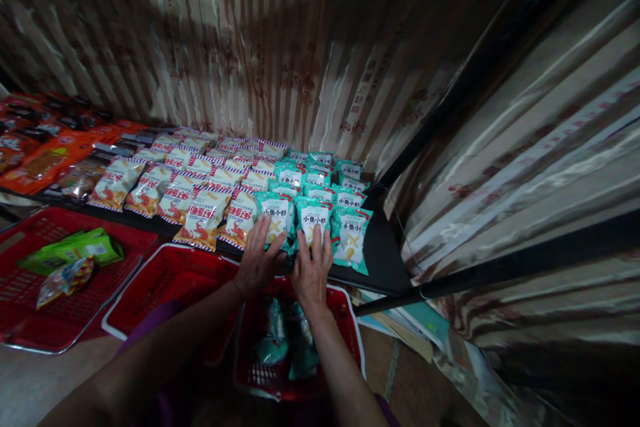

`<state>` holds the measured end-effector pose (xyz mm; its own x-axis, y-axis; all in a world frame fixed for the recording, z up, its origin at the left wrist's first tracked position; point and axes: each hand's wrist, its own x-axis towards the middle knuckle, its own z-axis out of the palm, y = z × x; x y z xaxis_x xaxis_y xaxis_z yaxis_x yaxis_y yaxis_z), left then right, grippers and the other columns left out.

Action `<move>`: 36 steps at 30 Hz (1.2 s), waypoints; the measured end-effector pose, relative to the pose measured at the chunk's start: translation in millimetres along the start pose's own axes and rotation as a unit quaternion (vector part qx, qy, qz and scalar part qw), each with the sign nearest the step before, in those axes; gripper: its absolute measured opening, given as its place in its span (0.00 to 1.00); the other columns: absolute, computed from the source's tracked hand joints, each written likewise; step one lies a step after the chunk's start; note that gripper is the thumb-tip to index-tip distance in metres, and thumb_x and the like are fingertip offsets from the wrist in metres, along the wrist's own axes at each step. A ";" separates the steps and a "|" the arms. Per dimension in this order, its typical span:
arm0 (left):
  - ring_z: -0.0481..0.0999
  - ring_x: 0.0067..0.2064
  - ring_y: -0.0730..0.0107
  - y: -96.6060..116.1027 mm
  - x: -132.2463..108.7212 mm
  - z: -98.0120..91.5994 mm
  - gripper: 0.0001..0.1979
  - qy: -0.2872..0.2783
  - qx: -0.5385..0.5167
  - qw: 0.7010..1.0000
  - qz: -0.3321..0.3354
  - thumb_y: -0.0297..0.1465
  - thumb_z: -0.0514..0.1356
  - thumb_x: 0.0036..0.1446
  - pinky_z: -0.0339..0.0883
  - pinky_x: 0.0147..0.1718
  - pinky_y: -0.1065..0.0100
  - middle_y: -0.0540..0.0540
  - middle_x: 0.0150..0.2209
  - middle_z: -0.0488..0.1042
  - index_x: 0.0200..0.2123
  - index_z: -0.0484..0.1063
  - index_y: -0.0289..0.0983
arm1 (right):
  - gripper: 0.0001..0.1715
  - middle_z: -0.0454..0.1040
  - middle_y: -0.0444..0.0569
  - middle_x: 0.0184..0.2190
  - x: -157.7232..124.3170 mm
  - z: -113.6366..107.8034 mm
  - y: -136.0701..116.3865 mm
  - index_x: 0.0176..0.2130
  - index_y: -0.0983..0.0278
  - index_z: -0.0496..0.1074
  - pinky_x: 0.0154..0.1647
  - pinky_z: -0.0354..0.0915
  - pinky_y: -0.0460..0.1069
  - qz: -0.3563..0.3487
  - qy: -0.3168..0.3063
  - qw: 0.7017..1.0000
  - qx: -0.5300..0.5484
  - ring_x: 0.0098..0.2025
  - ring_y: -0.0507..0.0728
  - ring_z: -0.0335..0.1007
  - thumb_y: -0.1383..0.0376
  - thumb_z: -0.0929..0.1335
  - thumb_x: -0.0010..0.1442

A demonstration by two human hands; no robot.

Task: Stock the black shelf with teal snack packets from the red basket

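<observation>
On the dark shelf (387,260), teal-and-white snack bags stand in rows at the right end. My left hand (259,259) rests its spread fingers on the lower part of a front teal snack bag (277,208). Beside it, my right hand (313,267) lies with stretched fingers on the front of the middle teal snack bag (313,212). A third front teal bag (351,237) stands to the right, untouched. Below my forearms is a red basket (356,340) with a white rim, holding a few teal snack bags (273,347).
White snack bags with striped edges (203,217) fill the shelf's middle, with orange packets (50,160) farther left. A second red basket (170,267) and a third (137,243) with green packets (75,250) stand below. Dark metal bars (500,267) and a striped curtain (310,33) enclose the right and back.
</observation>
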<state>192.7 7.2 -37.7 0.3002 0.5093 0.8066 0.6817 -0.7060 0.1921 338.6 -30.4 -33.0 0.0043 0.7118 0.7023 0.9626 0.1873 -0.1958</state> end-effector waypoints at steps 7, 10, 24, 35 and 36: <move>0.44 0.68 0.49 -4.1 1.5 4.6 0.18 0.029 0.002 1.000 0.009 0.23 0.55 0.57 0.56 0.58 0.45 0.38 0.69 0.39 0.51 0.65 0.39 | 0.34 0.39 0.54 0.69 -0.5 -0.8 -4.8 0.64 0.56 0.53 0.58 0.54 0.69 0.005 -0.008 1.000 -0.004 0.69 0.68 0.33 0.74 0.58 0.61; 0.43 0.68 0.49 -7.9 0.9 1.3 0.21 0.017 -0.008 1.000 0.018 0.22 0.55 0.56 0.56 0.57 0.45 0.39 0.69 0.38 0.53 0.65 0.41 | 0.36 0.37 0.53 0.69 -0.5 -2.8 -8.1 0.64 0.54 0.51 0.58 0.54 0.70 0.009 -0.008 1.000 0.000 0.69 0.69 0.31 0.74 0.59 0.60; 0.40 0.68 0.47 -7.3 3.6 -5.8 0.23 -0.030 0.013 0.999 0.000 0.27 0.52 0.59 0.51 0.60 0.44 0.39 0.69 0.36 0.58 0.62 0.38 | 0.31 0.35 0.51 0.69 -6.7 -5.9 -11.0 0.61 0.56 0.58 0.60 0.47 0.70 0.007 -0.035 0.999 -0.024 0.69 0.69 0.25 0.72 0.60 0.60; 0.48 0.67 0.53 22.2 -29.7 -31.8 0.22 -0.012 -0.118 0.992 0.049 0.28 0.50 0.62 0.55 0.59 0.48 0.37 0.65 0.52 0.60 0.56 0.39 | 0.28 0.54 0.55 0.64 -24.7 -34.8 -16.0 0.59 0.58 0.59 0.60 0.54 0.64 -0.064 -0.008 0.994 0.083 0.66 0.62 0.45 0.72 0.58 0.61; 0.49 0.67 0.54 28.9 -36.8 -35.1 0.22 -0.024 -0.140 0.988 0.060 0.28 0.50 0.62 0.57 0.59 0.49 0.36 0.64 0.54 0.60 0.56 0.39 | 0.29 0.56 0.55 0.63 -28.3 -37.9 -17.0 0.59 0.58 0.58 0.60 0.55 0.63 -0.078 0.000 0.991 0.108 0.66 0.62 0.48 0.72 0.59 0.60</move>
<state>177.9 -49.2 -42.2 0.4037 0.4310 0.8070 0.4291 -0.8682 0.2491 332.4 -79.4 -23.6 -0.1397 0.6634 0.7351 0.8708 0.4357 -0.2277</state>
